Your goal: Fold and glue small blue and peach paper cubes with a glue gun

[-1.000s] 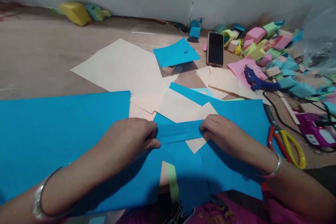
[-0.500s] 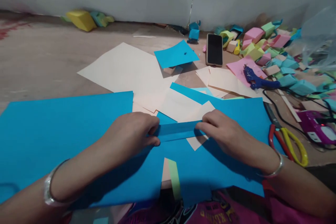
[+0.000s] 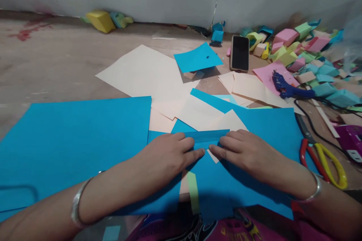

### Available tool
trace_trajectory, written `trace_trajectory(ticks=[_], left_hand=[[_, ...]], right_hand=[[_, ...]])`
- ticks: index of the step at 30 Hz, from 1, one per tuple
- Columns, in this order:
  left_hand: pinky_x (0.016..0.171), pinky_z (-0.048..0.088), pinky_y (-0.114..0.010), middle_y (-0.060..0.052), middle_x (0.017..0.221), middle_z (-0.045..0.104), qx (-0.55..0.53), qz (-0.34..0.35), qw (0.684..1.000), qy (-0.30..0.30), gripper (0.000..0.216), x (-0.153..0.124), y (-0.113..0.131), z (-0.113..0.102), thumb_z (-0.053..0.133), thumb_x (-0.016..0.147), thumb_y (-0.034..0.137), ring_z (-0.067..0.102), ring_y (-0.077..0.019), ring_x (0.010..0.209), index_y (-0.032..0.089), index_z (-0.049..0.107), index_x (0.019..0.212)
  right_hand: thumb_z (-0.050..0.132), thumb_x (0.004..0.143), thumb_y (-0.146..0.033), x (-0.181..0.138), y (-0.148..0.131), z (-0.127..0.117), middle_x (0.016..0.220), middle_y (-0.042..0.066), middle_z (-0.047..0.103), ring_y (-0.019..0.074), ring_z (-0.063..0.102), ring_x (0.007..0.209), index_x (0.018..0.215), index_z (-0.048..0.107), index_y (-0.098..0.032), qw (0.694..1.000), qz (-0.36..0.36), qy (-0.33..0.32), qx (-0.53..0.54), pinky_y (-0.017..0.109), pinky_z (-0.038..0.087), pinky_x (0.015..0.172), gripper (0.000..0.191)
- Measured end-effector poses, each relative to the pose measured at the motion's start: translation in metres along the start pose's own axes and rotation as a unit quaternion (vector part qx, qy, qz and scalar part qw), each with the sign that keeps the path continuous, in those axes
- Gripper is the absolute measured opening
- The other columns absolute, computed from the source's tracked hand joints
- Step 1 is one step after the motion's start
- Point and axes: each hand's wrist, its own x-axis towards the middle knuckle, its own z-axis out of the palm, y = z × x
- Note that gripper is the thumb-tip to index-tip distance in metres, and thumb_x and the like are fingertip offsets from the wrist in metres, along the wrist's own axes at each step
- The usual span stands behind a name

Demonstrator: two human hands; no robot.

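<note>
My left hand [image 3: 169,154] and my right hand [image 3: 243,150] lie side by side near the bottom middle, thumbs almost touching. Both press down with bent fingers on a folded blue paper strip [image 3: 207,137]. The strip lies across a blue sheet [image 3: 271,131] and cream paper pieces [image 3: 206,115]. A large blue sheet [image 3: 76,139] spreads under my left forearm. Each wrist wears a silver bangle.
Red-and-yellow scissors [image 3: 325,158] lie at the right, with a blue glue gun [image 3: 285,86], black cord and a purple power strip [image 3: 352,141] beyond. A phone [image 3: 240,52] lies by a pile of coloured paper boxes [image 3: 305,52]. Yellow and green boxes [image 3: 104,20] sit at the wall.
My hands have slid inward along the blue strip from its two ends until the thumbs nearly meet. The view has shifted slightly leftward.
</note>
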Motion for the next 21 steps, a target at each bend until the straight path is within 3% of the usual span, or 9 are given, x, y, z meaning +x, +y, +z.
trace_trajectory(ticks=[3,5,9,11,15,21], left_hand=[[0.056,0.031,-0.030,-0.002,0.085,0.060,0.012,0.006,1.000,-0.004,0.034,0.000,0.001,0.000,0.045,0.097,0.020,0.048,-0.0183,0.069,0.026,0.052,0.130],[0.055,0.029,-0.030,-0.003,0.085,0.059,0.006,0.011,1.000,-0.006,0.033,0.000,0.000,0.000,0.044,0.097,0.018,0.048,-0.0183,0.069,0.025,0.053,0.128],[0.054,0.026,-0.030,-0.003,0.085,0.059,-0.001,0.017,1.000,-0.004,0.033,0.002,-0.004,0.001,0.043,0.096,0.015,0.046,-0.0181,0.067,0.025,0.054,0.126],[0.054,0.026,-0.030,-0.003,0.085,0.058,0.002,0.020,1.000,-0.006,0.034,0.003,-0.005,0.002,0.044,0.096,0.016,0.046,-0.0183,0.067,0.025,0.054,0.127],[0.053,0.024,-0.031,-0.003,0.087,0.058,0.009,0.019,1.000,-0.017,0.037,0.004,-0.006,0.003,0.047,0.095,0.017,0.046,-0.0188,0.066,0.026,0.051,0.131],[0.057,0.027,-0.032,-0.003,0.086,0.058,-0.013,0.014,1.000,-0.018,0.042,0.001,-0.006,0.004,0.047,0.091,0.009,0.046,-0.0191,0.069,0.026,0.051,0.129]], right_hand=[[0.043,0.100,-0.023,0.000,0.000,0.002,0.083,0.004,0.059,0.0190,0.049,0.074,0.129,0.055,-0.022,1.000,-0.009,0.009,-0.028,0.033,0.035,0.064,0.032],[0.041,0.099,-0.018,-0.002,0.003,0.004,0.086,0.007,0.062,0.0204,0.053,0.078,0.126,0.057,-0.015,0.999,0.001,0.044,-0.017,0.034,0.039,0.067,0.032],[0.042,0.096,-0.013,-0.008,0.017,0.003,0.094,0.012,0.064,0.0220,0.056,0.090,0.105,0.064,-0.011,0.984,0.119,0.118,0.067,0.034,0.044,0.073,0.025],[0.045,0.095,-0.016,-0.010,0.023,0.000,0.092,0.009,0.063,0.0201,0.056,0.086,0.096,0.065,-0.015,0.973,0.170,0.099,0.120,0.032,0.044,0.072,0.020],[0.049,0.096,-0.025,-0.007,0.020,-0.006,0.086,0.004,0.060,0.0172,0.055,0.081,0.088,0.062,-0.019,0.957,0.206,0.039,0.202,0.030,0.041,0.068,0.017],[0.057,0.092,-0.032,0.000,0.010,0.004,0.076,0.001,0.054,0.0164,0.049,0.072,0.077,0.053,-0.019,0.956,0.253,0.008,0.148,0.029,0.032,0.061,0.021]])
